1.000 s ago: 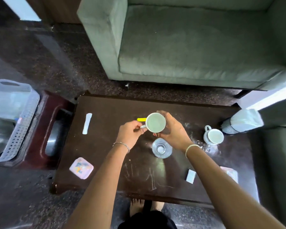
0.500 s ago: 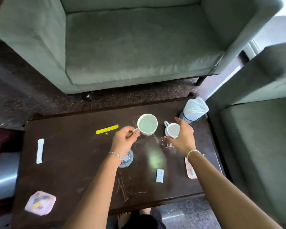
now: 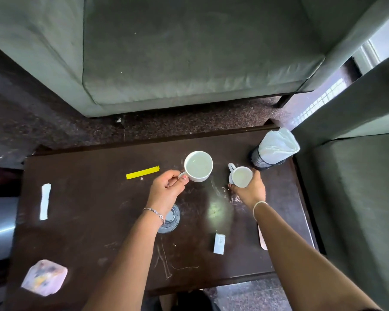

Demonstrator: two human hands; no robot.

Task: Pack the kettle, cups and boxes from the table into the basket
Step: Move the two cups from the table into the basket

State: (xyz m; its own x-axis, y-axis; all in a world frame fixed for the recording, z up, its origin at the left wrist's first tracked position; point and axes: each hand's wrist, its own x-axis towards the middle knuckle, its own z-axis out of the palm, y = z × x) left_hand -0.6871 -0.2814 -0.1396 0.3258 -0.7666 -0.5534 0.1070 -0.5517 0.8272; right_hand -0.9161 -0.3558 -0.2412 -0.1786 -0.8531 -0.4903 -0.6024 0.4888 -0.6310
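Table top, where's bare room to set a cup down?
Free: the stretch of table between white strip, yellow strip and left hand. Crowded: right end, around small cup, napkin holder, right hand.

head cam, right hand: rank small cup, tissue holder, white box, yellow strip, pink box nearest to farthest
From the right hand:
1. Small cup, in its grip.
2. Tissue holder, just behind it, at the table's far right corner.
3. White box, nearer the person, slightly left.
4. Yellow strip, left, beyond the big cup.
5. Pink box, near left corner.
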